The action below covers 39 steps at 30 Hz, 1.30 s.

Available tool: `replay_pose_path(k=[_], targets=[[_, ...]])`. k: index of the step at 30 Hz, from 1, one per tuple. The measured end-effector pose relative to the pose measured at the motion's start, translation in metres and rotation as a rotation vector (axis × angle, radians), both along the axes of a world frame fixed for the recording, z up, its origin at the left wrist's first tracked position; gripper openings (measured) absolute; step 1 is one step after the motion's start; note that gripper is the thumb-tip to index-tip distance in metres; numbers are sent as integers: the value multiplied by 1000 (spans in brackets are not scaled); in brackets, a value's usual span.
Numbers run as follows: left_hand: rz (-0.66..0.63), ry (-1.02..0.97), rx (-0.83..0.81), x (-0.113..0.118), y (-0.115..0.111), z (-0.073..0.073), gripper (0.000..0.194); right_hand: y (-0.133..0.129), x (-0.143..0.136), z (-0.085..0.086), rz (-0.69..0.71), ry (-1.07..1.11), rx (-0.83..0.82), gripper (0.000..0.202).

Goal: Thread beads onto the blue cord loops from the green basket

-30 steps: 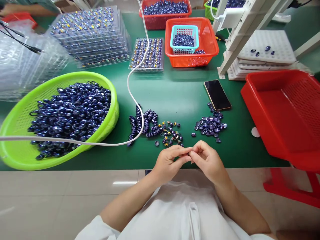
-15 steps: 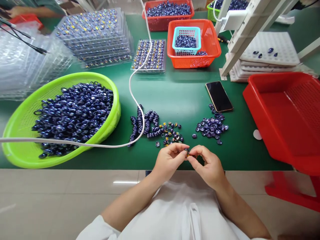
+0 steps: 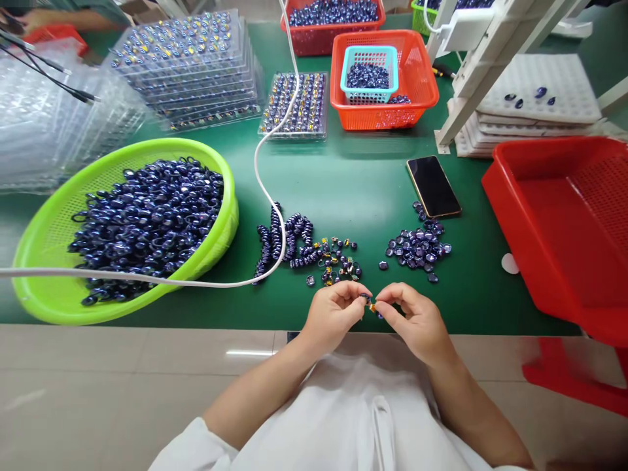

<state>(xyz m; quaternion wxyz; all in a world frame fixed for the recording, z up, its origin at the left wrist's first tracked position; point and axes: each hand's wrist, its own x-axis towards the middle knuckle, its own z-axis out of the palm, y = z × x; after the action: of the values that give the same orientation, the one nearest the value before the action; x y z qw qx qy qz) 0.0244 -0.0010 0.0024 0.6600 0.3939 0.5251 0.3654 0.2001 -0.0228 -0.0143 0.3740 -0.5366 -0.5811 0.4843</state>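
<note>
My left hand [image 3: 338, 311] pinches a small dark ring-shaped piece [image 3: 366, 297] between thumb and fingertips, just above the table's front edge. Close against it, my right hand [image 3: 415, 320] grips a small dark part with an orange-yellow bit [image 3: 373, 307]; the fingers cover much of it. Beyond my left hand lie loose dark parts with yellow bits [image 3: 338, 258]. Rows of stacked dark blue rings [image 3: 275, 232] sit left of them. A pile of shiny dark blue caps [image 3: 417, 248] lies beyond my right hand.
A lime-green basket [image 3: 228, 216] of dark blue rings stands left, crossed by a white cable [image 3: 262, 180]. A phone [image 3: 434, 186] and a red bin [image 3: 549, 216] are at right. Filled clear trays [image 3: 181, 72] and an orange basket [image 3: 338, 118] stand behind. Another person's arm shows top left.
My hands have drawn slightly apart, the right one shifting right. The orange-yellow bit now shows more plainly between them. The whole view has shifted slightly.
</note>
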Motion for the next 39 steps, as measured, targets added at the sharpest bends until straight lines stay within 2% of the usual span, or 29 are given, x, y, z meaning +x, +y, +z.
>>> replay_pose_path(k=[4,8,11,13,17,22,26,29,33,36,39], targets=[[-3,-14,17,1,3,3,6,-1,0,1,36,-38,134,5],[6,-36,-15,1,4,3,8,-2,0,3,82,-128,415,28],[-8,-60,-42,2,4,2,10,-3,-2,3,54,-206,578,34],[-23,-71,-49,3,4,2,12,-3,-3,2,23,-238,615,34],[-34,-51,-55,3,4,1,18,-4,-3,-1,-31,-267,579,32],[-57,9,-56,0,1,-1,23,-6,-2,-3,14,-374,659,28],[-111,42,1,-3,-3,-5,26,-4,-1,-2,48,-392,613,21],[-178,61,121,-7,-6,-9,28,-2,0,2,73,-330,517,13],[-274,93,261,-11,-7,-14,28,0,4,12,125,-244,297,8],[-320,94,278,-13,-7,-14,26,3,7,18,113,-212,112,11],[-325,58,251,-13,-6,-12,25,8,8,21,95,-190,4,12]])
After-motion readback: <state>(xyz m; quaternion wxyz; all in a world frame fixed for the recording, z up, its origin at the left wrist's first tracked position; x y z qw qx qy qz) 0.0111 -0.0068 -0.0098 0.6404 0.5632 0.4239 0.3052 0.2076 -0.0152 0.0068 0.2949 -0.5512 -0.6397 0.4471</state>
